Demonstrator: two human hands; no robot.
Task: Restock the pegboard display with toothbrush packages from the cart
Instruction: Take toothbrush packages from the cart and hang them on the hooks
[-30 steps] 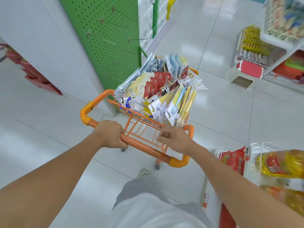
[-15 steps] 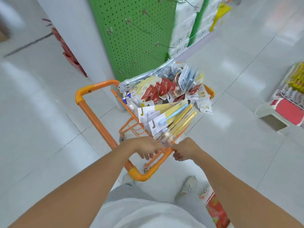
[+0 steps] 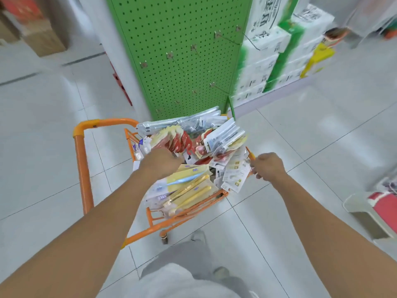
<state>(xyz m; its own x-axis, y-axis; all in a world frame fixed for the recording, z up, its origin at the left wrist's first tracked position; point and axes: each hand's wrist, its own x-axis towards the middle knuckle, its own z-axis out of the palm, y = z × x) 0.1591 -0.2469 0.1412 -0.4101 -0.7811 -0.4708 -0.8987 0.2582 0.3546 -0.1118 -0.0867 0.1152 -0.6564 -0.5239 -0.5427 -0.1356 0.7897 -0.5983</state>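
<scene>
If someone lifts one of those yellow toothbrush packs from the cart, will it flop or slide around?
The yellow toothbrush packs look like flat card with clear plastic fronts, so probably fairly stiff and light. The glossy fronts seem slippery, and they lie loosely fanned in the orange cart, so neighbours may slide as the left hand pulls one out.

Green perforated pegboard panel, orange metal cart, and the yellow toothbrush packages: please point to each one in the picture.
Green perforated pegboard panel [image 3: 171, 39], head view, on its bare upper face.
Orange metal cart [image 3: 82, 168], head view, on the left handle bar.
Yellow toothbrush packages [image 3: 189, 190], head view, on the top package's front.
</scene>
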